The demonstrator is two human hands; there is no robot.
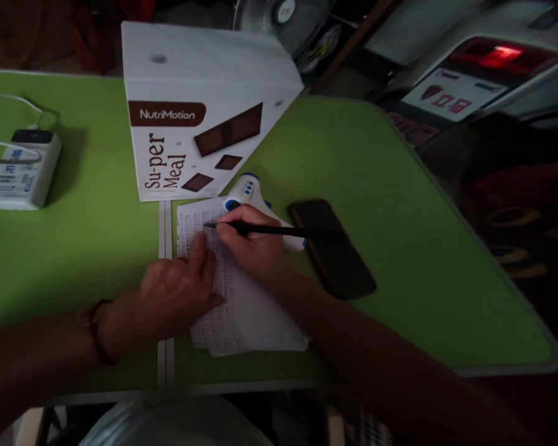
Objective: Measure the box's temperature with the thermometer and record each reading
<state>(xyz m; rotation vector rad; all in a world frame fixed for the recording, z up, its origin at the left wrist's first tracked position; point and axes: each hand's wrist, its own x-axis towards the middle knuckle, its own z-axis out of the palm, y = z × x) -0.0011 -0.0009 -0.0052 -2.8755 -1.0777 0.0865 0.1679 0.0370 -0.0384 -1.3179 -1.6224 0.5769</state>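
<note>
My right hand grips a long black pen, its tip touching or just above the paper near the top left. On the paper, rows of small handwriting or print run along the left part, while the right part looks blank. Resting on the paper's left side is my left hand, index finger and thumb extended, holding nothing; the index fingertip lies just below the pen tip. Partly hidden behind my right hand is a white and blue handheld device with blue buttons, shaped like a forehead thermometer.
A large white box labelled NutriMotion stands beyond the paper. The dark phone lies right of my right hand. At left, a white power bank has cables attached. All rest on the green table, which has a seam near my left hand.
</note>
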